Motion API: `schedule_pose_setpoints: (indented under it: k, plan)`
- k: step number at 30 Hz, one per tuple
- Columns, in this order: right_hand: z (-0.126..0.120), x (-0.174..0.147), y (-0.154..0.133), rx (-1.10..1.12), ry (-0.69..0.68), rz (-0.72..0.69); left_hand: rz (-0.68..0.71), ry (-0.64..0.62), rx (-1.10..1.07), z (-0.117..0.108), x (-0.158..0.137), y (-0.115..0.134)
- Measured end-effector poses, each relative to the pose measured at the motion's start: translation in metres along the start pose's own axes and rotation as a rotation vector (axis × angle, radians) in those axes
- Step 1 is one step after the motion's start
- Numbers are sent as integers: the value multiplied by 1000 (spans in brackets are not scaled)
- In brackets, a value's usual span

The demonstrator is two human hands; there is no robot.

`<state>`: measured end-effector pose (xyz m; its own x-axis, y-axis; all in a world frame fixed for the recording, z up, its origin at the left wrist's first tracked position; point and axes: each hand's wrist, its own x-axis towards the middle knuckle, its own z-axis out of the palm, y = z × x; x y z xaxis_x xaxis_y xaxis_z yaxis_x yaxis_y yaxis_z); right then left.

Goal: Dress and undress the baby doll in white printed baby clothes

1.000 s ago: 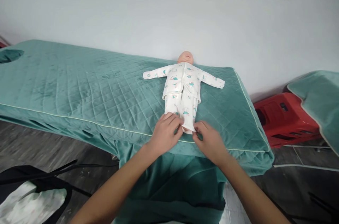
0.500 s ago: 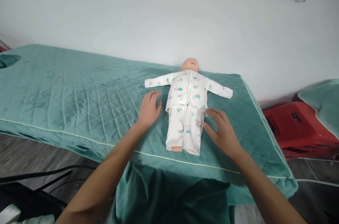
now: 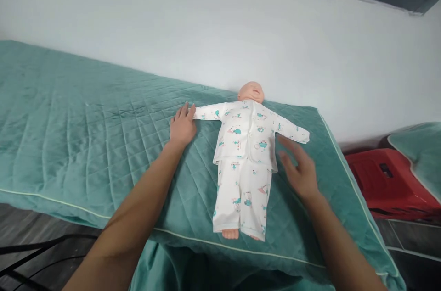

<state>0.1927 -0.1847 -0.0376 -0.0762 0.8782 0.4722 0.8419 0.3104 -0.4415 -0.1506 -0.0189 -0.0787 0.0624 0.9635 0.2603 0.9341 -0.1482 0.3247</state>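
Green quilted bed [image 3: 110,144], white wall [image 3: 138,20], clothed doll [image 3: 241,137], left fingers [image 3: 185,111] at sleeve [image 3: 209,112], grip unclear, right fingers [image 3: 296,148] parted.

The single head-worn view looks forward and down — at the doll [image 3: 245,137] close by, facing the wall [image 3: 144,15]

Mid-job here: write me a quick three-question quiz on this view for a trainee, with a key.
1. Which hand has its fingertips at the end of a sleeve?
2. True or false: the doll lies face down.
3. What colour is the quilted cover under the doll?
A. Red
B. Green
C. White

Key:
1. The left hand.
2. False; it lies face up.
3. B.
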Motion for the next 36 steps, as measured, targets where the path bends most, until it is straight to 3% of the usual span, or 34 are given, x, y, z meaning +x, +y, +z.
schedule_pose_setpoints:
  k: [3, 6, 9, 16, 25, 29, 33, 36]
  plan:
    - [6, 24, 48, -268, 97, 268, -12, -6, -25, -2, -1, -1]
    - [11, 31, 85, -408, -12, 542, -41, -1, -39, 0, -1, -4]
    - [10, 26, 98, -408, -115, 706, -88, 35, -3, 3, -3, -5]
    - [12, 22, 93, -431, -116, 703, -201, 54, 29, 0, -8, -3]
    - [10, 12, 93, -403, -171, 641, -138, -56, 102, -5, -34, -12]
    - [-13, -17, 109, -462, -254, 593, -92, -179, 155, -33, -65, -54]
    - [-43, -56, 134, -529, -313, 557, -223, -218, 208, -83, -113, -143]
    - [-58, -88, 146, -561, -312, 474, -294, -263, 243, -123, -167, -214]
